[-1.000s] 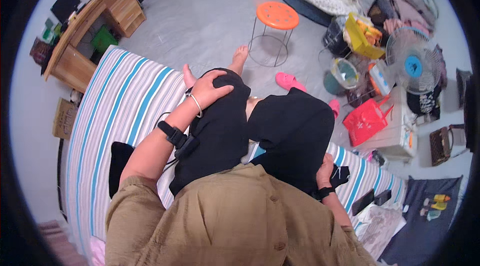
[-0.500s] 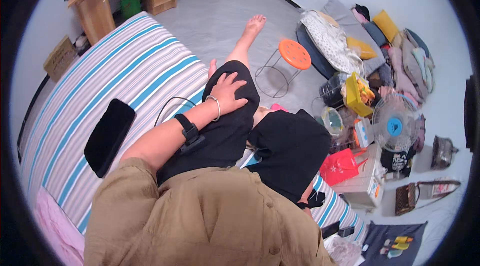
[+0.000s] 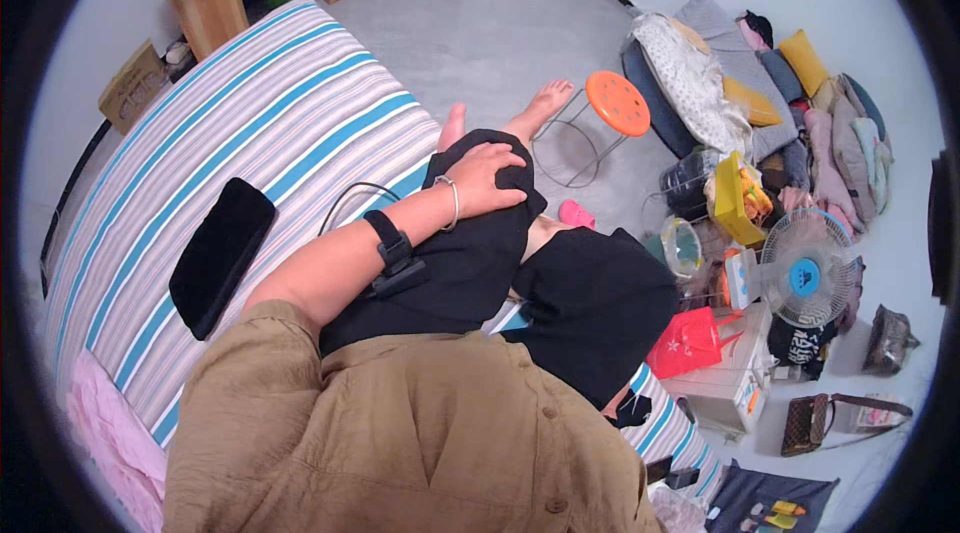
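My left hand (image 3: 487,178) lies flat on my left knee, over the black trousers (image 3: 440,273), fingers spread and holding nothing. It wears a bracelet (image 3: 453,205), and a black strap with a small dark device (image 3: 398,271) sits on the forearm. Of my right arm only a sliver of skin shows beside my right thigh, near a small black item (image 3: 632,409); the fingers there are hidden. Left of my left forearm a long black cushion-like object (image 3: 222,258) rests on the striped bed sheet (image 3: 290,128), untouched. A thin dark cable (image 3: 345,195) curves beside the forearm.
An orange-topped stool (image 3: 618,103) stands past my feet. To the right are a fan (image 3: 806,276), a yellow basket (image 3: 737,203), a red bag (image 3: 690,343) and heaped cushions and clothes (image 3: 745,88). A wooden desk (image 3: 205,3) stands far left.
My outstretched foot has drawn back toward me, and my left hand has slid slightly with the knee. The view has shifted, so the room's things sit a little differently. A pink slipper shows more fully.
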Demonstrator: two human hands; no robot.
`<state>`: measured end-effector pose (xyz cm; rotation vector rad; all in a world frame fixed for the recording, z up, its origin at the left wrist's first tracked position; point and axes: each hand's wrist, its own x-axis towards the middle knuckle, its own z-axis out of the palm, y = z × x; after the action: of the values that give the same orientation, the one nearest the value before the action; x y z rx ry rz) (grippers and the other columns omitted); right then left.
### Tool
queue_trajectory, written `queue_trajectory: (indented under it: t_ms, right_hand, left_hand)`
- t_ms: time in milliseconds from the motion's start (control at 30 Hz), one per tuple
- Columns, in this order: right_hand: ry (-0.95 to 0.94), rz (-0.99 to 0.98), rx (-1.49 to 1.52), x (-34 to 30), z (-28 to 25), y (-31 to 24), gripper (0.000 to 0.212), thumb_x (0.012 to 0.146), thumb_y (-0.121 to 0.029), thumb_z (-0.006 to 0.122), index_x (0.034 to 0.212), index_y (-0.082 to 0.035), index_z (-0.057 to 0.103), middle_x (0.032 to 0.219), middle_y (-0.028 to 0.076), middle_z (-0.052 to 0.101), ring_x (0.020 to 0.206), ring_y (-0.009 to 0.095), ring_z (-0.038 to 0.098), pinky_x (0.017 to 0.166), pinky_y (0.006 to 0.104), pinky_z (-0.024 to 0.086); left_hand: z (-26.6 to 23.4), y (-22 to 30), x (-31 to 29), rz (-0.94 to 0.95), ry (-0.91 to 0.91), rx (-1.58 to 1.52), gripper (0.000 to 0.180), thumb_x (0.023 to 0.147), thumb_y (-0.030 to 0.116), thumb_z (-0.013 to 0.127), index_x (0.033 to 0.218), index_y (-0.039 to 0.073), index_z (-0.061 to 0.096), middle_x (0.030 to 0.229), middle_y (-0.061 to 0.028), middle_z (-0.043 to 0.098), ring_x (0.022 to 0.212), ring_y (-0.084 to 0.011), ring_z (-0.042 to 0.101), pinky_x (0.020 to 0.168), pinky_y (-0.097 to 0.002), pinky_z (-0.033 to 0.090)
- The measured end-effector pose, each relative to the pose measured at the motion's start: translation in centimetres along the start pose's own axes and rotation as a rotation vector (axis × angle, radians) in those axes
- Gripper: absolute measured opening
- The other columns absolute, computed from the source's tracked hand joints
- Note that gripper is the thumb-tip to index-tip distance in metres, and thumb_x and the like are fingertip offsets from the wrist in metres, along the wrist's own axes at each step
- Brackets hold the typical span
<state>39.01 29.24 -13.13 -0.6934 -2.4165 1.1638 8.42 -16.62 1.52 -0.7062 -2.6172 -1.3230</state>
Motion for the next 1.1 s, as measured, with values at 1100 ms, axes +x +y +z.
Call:
queue_trajectory:
  t_ms: [1100]
  right_hand:
    - [-0.132,-0.011,-0.32,2.7,-0.4,2.7,0.038,0.093,-0.03,0.061,0.115,0.0,0.063,0.106,0.011,0.067,0.104,0.028,0.062,0.094,0.0401,0.046]
  left_hand:
    - [2.2,2.8,7.4,-0.126,-0.189,-0.121,0.041,0.083,0.022,0.074,0.121,0.008,0.067,0.138,-0.0195,0.057,0.132,-0.0321,0.052,0.111,-0.041,0.038]
